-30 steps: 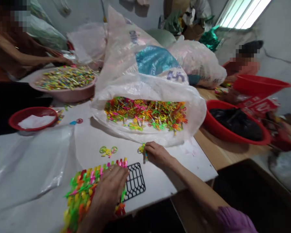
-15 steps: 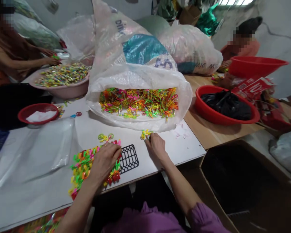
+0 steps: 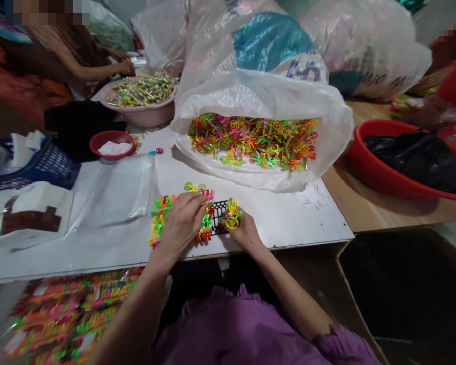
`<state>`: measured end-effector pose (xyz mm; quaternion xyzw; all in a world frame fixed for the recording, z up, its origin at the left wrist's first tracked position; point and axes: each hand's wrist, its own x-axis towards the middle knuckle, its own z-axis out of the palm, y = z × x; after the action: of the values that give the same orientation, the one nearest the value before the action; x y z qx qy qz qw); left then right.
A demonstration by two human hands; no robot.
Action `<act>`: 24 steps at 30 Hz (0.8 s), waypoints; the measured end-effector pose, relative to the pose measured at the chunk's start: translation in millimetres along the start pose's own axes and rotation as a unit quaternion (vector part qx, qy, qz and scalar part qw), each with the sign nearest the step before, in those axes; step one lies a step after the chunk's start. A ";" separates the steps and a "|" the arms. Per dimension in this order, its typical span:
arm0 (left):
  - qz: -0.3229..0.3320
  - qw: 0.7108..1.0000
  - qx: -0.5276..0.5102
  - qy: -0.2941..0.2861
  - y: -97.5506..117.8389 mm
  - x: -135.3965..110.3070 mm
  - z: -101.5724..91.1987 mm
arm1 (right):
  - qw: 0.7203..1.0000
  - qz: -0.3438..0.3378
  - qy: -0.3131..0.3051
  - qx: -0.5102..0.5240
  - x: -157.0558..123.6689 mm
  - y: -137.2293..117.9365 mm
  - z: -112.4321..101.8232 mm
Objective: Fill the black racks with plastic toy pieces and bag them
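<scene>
My right hand (image 3: 245, 230) is closed on a small yellow plastic toy bicycle (image 3: 232, 215) with round wheels, at the right end of a black plastic grid (image 3: 219, 209). My left hand (image 3: 186, 220) lies over rows of bright red, green, yellow and pink plastic toys (image 3: 160, 213) that cover the grid's left part. Its fingers are bent and pressed together at the edge of the rows, and what they grip is hidden. Just behind the left hand, another yellow-green toy bicycle (image 3: 190, 187) lies on the white table (image 3: 285, 223).
A large white sack (image 3: 338, 121) lies with its mouth towards me, full of similar toys. Left are a clear plastic bag (image 3: 117, 187), a small red bowl (image 3: 95, 144), a pink basin (image 3: 144, 115) and a blue basket (image 3: 57, 170). A red basin (image 3: 359, 137) stands right. Co-workers sit beyond.
My right hand has moved from in front of the sack towards the grid, bringing a yellow toy bicycle. My left hand stays over the rows. The view has swung left and down.
</scene>
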<state>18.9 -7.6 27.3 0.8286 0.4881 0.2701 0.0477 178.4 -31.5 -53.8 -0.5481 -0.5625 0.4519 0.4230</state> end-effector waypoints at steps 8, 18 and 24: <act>0.008 0.999 -0.028 -0.045 20.3 -50.8 13.8 | 0.989 -0.056 -0.019 -0.137 -16.1 5.4 14.2; 0.063 0.997 0.039 0.020 19.2 -51.3 25.3 | 0.948 -0.112 -0.098 -0.283 -13.1 3.3 13.1; 0.098 0.992 0.052 0.058 2.8 -61.2 38.3 | 0.948 -0.086 -0.245 -0.184 29.8 6.6 -38.6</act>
<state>16.9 -53.1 -28.8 0.8564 0.4203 0.2954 -0.0508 216.2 0.0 -51.7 -0.4381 -0.7676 0.4224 0.2009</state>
